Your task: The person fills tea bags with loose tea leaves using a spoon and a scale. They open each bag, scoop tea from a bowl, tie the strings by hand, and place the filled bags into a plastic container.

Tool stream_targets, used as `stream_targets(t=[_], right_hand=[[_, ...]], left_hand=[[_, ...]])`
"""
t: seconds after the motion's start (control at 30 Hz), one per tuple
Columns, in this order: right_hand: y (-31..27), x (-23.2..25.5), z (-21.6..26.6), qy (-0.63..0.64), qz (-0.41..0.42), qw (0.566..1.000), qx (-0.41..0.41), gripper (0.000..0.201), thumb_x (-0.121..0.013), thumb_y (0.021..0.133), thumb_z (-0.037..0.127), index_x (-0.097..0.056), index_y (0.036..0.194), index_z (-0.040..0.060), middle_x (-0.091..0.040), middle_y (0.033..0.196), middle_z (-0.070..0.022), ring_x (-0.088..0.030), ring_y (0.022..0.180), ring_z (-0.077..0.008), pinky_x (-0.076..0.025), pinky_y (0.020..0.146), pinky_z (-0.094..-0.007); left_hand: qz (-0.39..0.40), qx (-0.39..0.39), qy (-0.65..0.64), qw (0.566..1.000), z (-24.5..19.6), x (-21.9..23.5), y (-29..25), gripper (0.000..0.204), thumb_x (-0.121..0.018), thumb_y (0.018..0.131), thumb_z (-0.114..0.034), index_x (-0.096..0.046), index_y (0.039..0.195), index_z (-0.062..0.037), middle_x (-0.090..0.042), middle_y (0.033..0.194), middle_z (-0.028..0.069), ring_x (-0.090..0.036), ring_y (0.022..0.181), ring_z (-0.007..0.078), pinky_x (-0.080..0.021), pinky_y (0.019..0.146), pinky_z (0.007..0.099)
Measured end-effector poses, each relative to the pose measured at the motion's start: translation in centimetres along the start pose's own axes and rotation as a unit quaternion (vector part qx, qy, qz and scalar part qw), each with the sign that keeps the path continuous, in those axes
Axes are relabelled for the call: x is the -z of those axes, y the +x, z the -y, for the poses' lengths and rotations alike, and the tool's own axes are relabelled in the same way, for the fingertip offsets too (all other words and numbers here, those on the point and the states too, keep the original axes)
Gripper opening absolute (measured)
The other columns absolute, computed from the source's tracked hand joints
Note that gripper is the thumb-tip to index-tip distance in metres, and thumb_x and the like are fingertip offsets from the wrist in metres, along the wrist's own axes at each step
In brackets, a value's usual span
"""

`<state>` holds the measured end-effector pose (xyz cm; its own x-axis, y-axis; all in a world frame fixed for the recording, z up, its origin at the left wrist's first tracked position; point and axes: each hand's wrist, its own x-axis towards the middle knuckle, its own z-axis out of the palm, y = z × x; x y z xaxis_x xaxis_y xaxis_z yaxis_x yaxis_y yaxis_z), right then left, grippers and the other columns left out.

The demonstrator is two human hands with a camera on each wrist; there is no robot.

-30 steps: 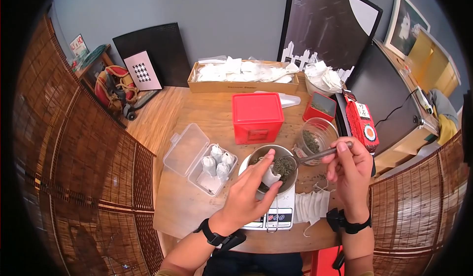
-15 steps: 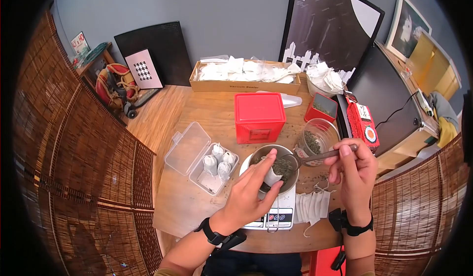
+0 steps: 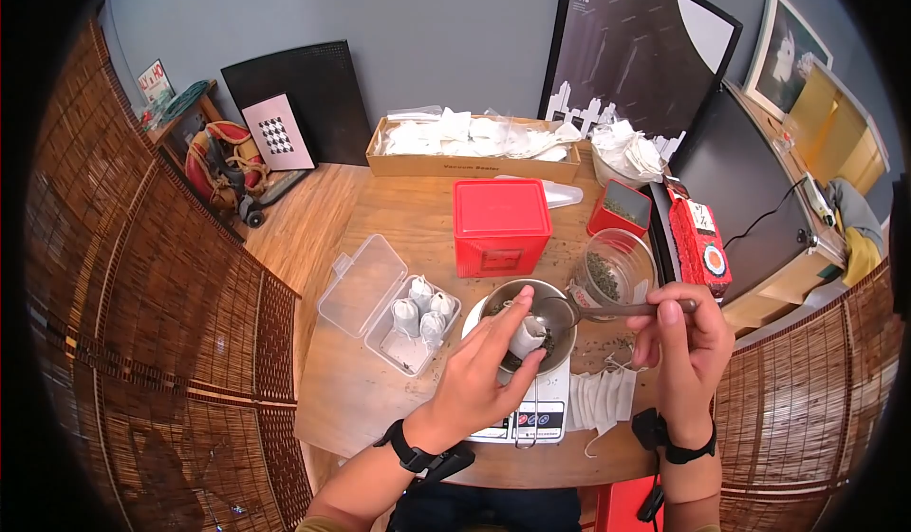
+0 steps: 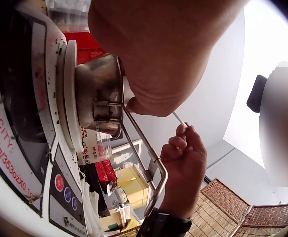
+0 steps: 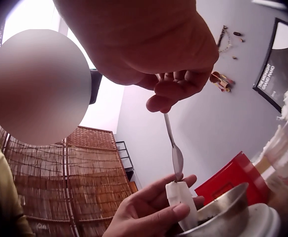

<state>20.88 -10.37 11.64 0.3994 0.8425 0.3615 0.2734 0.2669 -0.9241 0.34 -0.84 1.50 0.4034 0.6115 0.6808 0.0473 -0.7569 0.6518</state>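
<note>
My left hand (image 3: pixel 482 371) holds a small white cloth bag (image 3: pixel 528 340) upright between thumb and fingers, inside a metal bowl (image 3: pixel 567 350) with a wire handle. Dark dried leaves lie in the bowl around the bag. The bowl stands on a white scale (image 3: pixel 546 429). With thumb and fingers my right hand (image 3: pixel 685 352) pinches the handle of a metal spoon (image 3: pixel 622 311). In the right wrist view the spoon (image 5: pixel 177 157) points down, its tip at the open mouth of the bag (image 5: pixel 182 202).
A clear box (image 3: pixel 384 354) with several filled bags stands left. Behind the bowl is a red tin (image 3: pixel 500 219); right of it, a clear tub (image 3: pixel 638 266) of leaves and an open red tin (image 3: pixel 619 211). Flat white bags (image 3: pixel 604 399) lie right of the scale.
The spoon, which held a heap of leaves, now shows a mostly bare bowl at the bag's mouth. My right hand has shifted slightly right and down; the left hand stays nearly still.
</note>
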Motion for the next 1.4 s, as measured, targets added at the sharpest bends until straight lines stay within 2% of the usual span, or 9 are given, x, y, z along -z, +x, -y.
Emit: stream_targets(t=[0.17, 0.6, 0.67, 0.77, 1.0, 1.1, 1.2, 1.33, 1.4], right_hand=[[-1.4, 0.4, -0.8, -0.014, -0.004, 0.997, 0.077, 0.018, -0.060, 0.115, 0.011, -0.066, 0.119, -0.0047, -0.078, 0.093, -0.0156, -0.066, 0.063, -0.0095, -0.047, 0.054, -0.0224], [-2.7, 0.9, -2.7, -0.013, -0.015, 0.998, 0.067, 0.021, -0.058, 0.116, 0.017, -0.063, 0.122, -0.0028, -0.076, 0.093, -0.0162, -0.062, 0.060, -0.0089, -0.047, 0.054, -0.0223], [-2.9, 0.7, -3.3, 0.032, -0.060, 0.992, 0.104, 0.020, -0.058, 0.116, 0.016, -0.063, 0.122, -0.0022, -0.077, 0.094, -0.0157, -0.061, 0.059, -0.0077, -0.044, 0.054, -0.0214], [-2.9, 0.6, -3.2, 0.037, -0.052, 0.997, 0.049, 0.019, -0.059, 0.116, 0.016, -0.063, 0.122, -0.0016, -0.077, 0.096, -0.0156, -0.061, 0.059, -0.0072, -0.044, 0.054, -0.0212], [-2.5, 0.4, -4.2, 0.002, -0.065, 0.997, 0.039, 0.018, -0.060, 0.115, 0.012, -0.065, 0.121, -0.0039, -0.078, 0.097, -0.0147, -0.063, 0.062, -0.0080, -0.047, 0.055, -0.0225], [-3.1, 0.5, -4.8, -0.028, -0.031, 0.999, 0.034, 0.016, -0.062, 0.113, 0.009, -0.067, 0.119, -0.0053, -0.076, 0.096, -0.0125, -0.068, 0.066, -0.0096, -0.051, 0.057, -0.0236], [-3.9, 0.6, -5.4, -0.034, -0.059, 0.995, 0.071, 0.014, -0.062, 0.112, 0.006, -0.067, 0.117, -0.0062, -0.072, 0.093, -0.0099, -0.073, 0.071, -0.0130, -0.056, 0.059, -0.0254], [-4.3, 0.1, -4.9, -0.017, -0.081, 0.996, 0.039, 0.014, -0.062, 0.112, 0.006, -0.067, 0.116, -0.0062, -0.073, 0.092, -0.0100, -0.073, 0.070, -0.0134, -0.056, 0.059, -0.0253], [-4.1, -0.3, -4.7, -0.003, -0.030, 1.000, 0.010, 0.017, -0.059, 0.115, 0.016, -0.064, 0.116, -0.0004, -0.077, 0.090, -0.0140, -0.064, 0.059, -0.0087, -0.045, 0.053, -0.0212]], left_hand=[[-0.002, -0.006, 0.002, 1.000, 0.1, -0.1, 0.0, 0.073, -0.085, 0.089, 0.002, -0.054, 0.155, 0.0076, -0.066, 0.153, 0.0266, -0.073, 0.125, 0.0378, -0.058, 0.106, 0.0414], [0.000, -0.006, 0.015, 1.000, 0.0, 0.0, 0.1, 0.073, -0.086, 0.089, 0.000, -0.054, 0.155, 0.0079, -0.066, 0.153, 0.0259, -0.074, 0.116, 0.0363, -0.059, 0.099, 0.0395], [0.000, -0.003, 0.017, 1.000, 0.0, 0.0, 0.1, 0.074, -0.086, 0.089, 0.000, -0.054, 0.155, 0.0079, -0.066, 0.153, 0.0257, -0.074, 0.115, 0.0356, -0.059, 0.097, 0.0389], [-0.001, 0.000, 0.020, 1.000, -0.1, 0.0, 0.0, 0.074, -0.087, 0.089, -0.001, -0.054, 0.155, 0.0074, -0.066, 0.152, 0.0248, -0.074, 0.111, 0.0332, -0.059, 0.094, 0.0374], [-0.026, 0.022, 0.007, 0.999, -0.4, 0.0, 0.1, 0.075, -0.091, 0.087, -0.004, -0.058, 0.153, 0.0047, -0.071, 0.148, 0.0220, -0.076, 0.108, 0.0262, -0.060, 0.092, 0.0341], [-0.011, 0.040, -0.006, 0.999, -0.7, 0.2, 0.1, 0.072, -0.089, 0.089, -0.002, -0.056, 0.152, 0.0090, -0.069, 0.146, 0.0267, -0.075, 0.117, 0.0370, -0.059, 0.101, 0.0415], [-0.021, 0.030, 0.002, 0.999, -0.6, 0.1, 0.1, 0.070, -0.089, 0.089, -0.001, -0.058, 0.150, 0.0094, -0.070, 0.146, 0.0269, -0.075, 0.117, 0.0367, -0.059, 0.102, 0.0411], [-0.029, 0.031, 0.007, 0.999, -0.5, 0.1, 0.1, 0.067, -0.089, 0.088, -0.001, -0.060, 0.148, 0.0096, -0.070, 0.145, 0.0270, -0.075, 0.117, 0.0365, -0.059, 0.102, 0.0410], [-0.028, 0.027, 0.011, 0.999, -0.6, 0.1, 0.2, 0.064, -0.088, 0.088, 0.001, -0.061, 0.146, 0.0098, -0.071, 0.145, 0.0269, -0.075, 0.117, 0.0365, -0.059, 0.102, 0.0409]])
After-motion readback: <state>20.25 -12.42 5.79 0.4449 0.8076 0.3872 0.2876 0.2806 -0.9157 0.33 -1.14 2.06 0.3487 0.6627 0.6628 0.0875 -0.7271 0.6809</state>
